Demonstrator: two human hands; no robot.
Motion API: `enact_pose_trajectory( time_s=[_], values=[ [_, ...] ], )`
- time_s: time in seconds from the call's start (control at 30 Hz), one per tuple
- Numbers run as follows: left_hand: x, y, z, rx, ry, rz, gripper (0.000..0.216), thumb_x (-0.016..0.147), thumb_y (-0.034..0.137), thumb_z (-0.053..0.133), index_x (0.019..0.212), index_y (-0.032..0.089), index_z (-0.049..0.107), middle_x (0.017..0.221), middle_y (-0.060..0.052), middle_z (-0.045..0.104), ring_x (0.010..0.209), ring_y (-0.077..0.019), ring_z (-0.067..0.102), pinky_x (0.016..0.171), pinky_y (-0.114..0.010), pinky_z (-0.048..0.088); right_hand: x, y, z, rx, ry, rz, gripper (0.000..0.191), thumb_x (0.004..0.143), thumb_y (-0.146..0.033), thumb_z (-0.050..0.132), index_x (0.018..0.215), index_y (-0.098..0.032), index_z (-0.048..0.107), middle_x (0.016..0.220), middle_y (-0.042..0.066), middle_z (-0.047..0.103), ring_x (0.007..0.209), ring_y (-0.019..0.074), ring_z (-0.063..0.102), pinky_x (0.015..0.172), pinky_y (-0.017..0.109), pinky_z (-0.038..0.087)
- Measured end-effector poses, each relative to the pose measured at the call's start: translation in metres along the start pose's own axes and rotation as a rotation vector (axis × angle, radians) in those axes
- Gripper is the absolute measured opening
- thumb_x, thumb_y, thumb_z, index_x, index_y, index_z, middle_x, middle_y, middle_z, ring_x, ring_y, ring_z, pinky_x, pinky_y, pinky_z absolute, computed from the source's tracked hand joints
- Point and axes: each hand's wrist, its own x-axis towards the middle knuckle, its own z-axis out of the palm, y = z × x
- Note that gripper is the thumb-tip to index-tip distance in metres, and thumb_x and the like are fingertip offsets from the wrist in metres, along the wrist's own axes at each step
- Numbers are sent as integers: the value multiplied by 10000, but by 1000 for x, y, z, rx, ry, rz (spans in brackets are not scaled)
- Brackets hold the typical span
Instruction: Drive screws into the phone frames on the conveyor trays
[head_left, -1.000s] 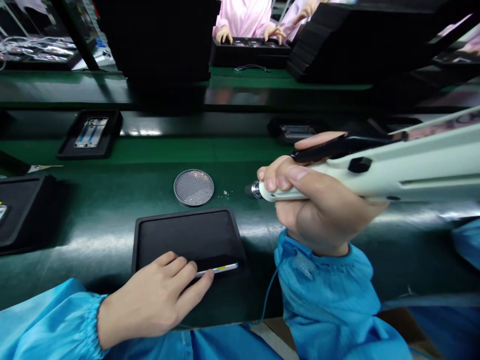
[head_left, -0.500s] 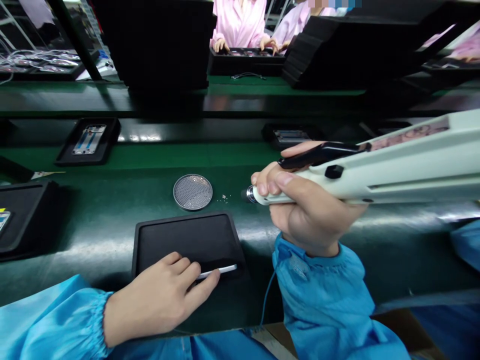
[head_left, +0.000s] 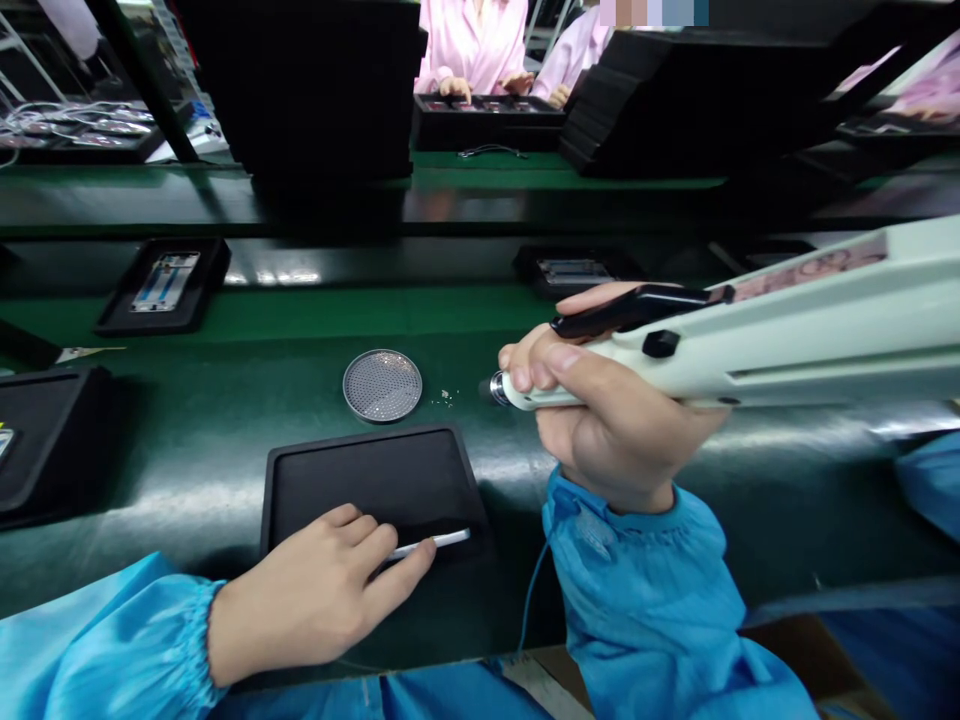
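Over the black tray (head_left: 360, 475), my left hand (head_left: 315, 590) pinches a slim device (head_left: 448, 539). Right of the tray, my right hand (head_left: 615, 420) grips a power tool (head_left: 795, 345).

Between a tall dark stack (head_left: 300, 90) and a slanted black stack (head_left: 675, 110), a person in pink (head_left: 474, 50) is seen at a black box (head_left: 487, 132). Pale cables (head_left: 67, 118) are heaped at the upper left. Nearer, a flat silvery part (head_left: 166, 281) is held in a dark tray (head_left: 198, 302) on the left.
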Motion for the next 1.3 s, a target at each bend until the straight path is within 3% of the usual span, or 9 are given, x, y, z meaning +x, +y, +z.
enact_pose_trajectory(
  time_s=[0.3, 0.9, 1.3],
  values=[
    [-18, -3, 7, -95, 265, 3, 300, 945, 33, 417, 1163, -28, 614, 926, -173, 692, 811, -264, 648, 655, -395, 568, -1, 0, 0, -28, 8, -15, 160, 659, -100, 603, 721, -216, 512, 521, -69, 539, 481, 126, 550, 534, 339, 461],
    [-13, -1, 8, -4, 292, 67, 343, 968, 64, 331, 1122, -41, 619, 900, -173, 706, 813, -280, 695, 639, -399, 589, 3, 3, 6, 10, 73, 9, 203, 597, -88, 633, 763, -203, 616, 509, -70, 559, 428, 134, 537, 485, 338, 456],
    [-15, -1, 9, 13, 277, 61, 345, 974, 64, 325, 1146, -25, 610, 899, -159, 683, 853, -244, 668, 707, -374, 576, 0, 3, 2, 4, 10, 21, 196, 649, -101, 637, 812, -207, 613, 512, -59, 549, 464, 139, 544, 517, 339, 449]
  ],
)
